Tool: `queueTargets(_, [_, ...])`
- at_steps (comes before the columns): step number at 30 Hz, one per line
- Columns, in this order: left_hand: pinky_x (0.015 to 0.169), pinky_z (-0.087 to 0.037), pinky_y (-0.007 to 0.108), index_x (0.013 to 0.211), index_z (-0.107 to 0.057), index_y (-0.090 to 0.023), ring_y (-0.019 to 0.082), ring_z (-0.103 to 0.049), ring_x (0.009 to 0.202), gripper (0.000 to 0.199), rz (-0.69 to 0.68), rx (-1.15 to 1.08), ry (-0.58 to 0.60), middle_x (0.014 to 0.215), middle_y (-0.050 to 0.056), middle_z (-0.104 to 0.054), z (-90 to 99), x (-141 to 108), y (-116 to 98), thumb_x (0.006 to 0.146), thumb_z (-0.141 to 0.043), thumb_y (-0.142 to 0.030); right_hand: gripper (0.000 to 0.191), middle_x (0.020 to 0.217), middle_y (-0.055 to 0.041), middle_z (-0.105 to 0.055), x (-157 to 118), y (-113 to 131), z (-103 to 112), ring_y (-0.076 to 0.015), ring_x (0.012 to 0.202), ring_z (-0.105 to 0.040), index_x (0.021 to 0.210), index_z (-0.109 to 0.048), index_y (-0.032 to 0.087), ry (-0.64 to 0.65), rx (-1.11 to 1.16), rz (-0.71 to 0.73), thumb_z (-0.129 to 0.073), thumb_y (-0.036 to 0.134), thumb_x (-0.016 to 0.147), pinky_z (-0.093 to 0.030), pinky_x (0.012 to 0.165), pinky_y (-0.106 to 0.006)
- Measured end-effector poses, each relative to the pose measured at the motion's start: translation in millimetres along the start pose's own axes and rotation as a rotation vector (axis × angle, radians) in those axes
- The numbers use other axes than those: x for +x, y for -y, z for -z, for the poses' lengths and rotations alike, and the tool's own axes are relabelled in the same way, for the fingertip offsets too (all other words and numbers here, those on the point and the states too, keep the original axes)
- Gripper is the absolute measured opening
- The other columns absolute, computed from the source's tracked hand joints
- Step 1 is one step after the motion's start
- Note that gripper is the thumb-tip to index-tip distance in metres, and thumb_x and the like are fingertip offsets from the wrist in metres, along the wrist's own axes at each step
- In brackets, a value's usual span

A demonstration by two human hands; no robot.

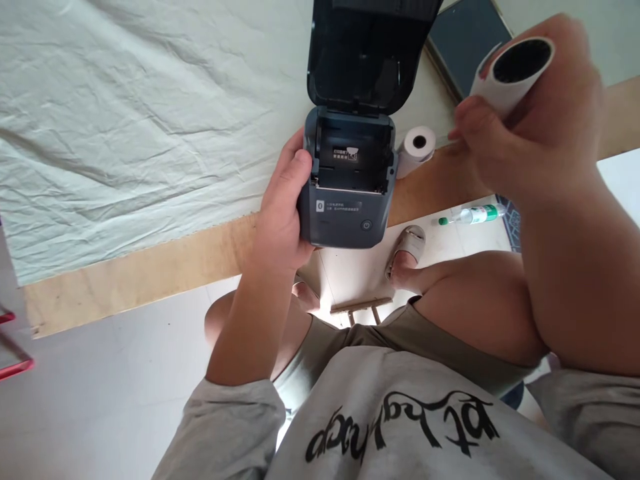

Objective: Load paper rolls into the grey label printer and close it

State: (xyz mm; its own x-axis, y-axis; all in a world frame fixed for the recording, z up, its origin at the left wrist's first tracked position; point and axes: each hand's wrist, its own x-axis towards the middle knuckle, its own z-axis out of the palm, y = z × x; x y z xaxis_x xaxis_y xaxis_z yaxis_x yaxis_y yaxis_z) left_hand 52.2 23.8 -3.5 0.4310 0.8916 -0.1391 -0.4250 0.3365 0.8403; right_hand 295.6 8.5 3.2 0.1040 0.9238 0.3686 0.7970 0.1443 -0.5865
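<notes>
A dark label printer (345, 217) is held by my left hand (285, 203), thumb on its left edge and fingers behind it. Its black lid (363, 60) stands raised, and the paper bay shows no roll inside. Up at the right, my right hand (540, 127) is closed round a white paper roll (505, 90), whose dark hollow core faces me. A second, smaller-looking white roll (413, 150) rests by the table edge, just right of the printer.
A pale green cloth (140, 133) covers the table, with a bare wooden edge (150, 277) along the front. A dark flat panel (467, 43) lies at the back right. On the floor are a plastic bottle (480, 214) and a red-edged object (17, 367) at far left.
</notes>
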Motion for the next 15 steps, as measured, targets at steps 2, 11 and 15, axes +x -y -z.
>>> queueTargets(2, [0.088,-0.054,0.036,0.107,-0.059,-0.022,0.022,-0.064,0.101,0.029,0.008,0.019,-0.023,0.107,0.004,-0.065,-1.6,0,-1,0.092,-0.044,-0.042,0.032,0.101,-0.0078,-0.062,1,4,2,-0.0143,0.094,-0.059,0.100,-0.059,0.020,0.049,-0.136,0.014,-0.066,0.040,0.076,-0.046,0.081,-0.030])
queueTargets(11, [0.082,-0.055,0.031,0.115,-0.053,-0.028,0.021,-0.063,0.108,0.030,-0.034,0.082,-0.095,0.113,0.002,-0.063,-6.2,-2,5,0.088,-0.053,-0.043,0.064,0.111,-0.0043,-0.062,11,6,-5,-0.0211,0.101,-0.060,0.123,-0.048,0.026,0.217,-0.307,-0.246,-0.073,0.033,0.064,-0.040,0.098,-0.045])
queueTargets(15, [0.079,-0.056,0.030,0.114,-0.053,-0.028,0.020,-0.065,0.102,0.029,-0.038,0.047,-0.106,0.106,0.001,-0.065,-7.3,-3,5,0.089,-0.052,-0.041,0.059,0.123,-0.0055,-0.057,-3,19,11,-0.0250,0.121,-0.051,0.123,-0.050,0.022,0.097,-0.278,0.024,-0.064,0.024,0.066,-0.038,0.104,-0.045])
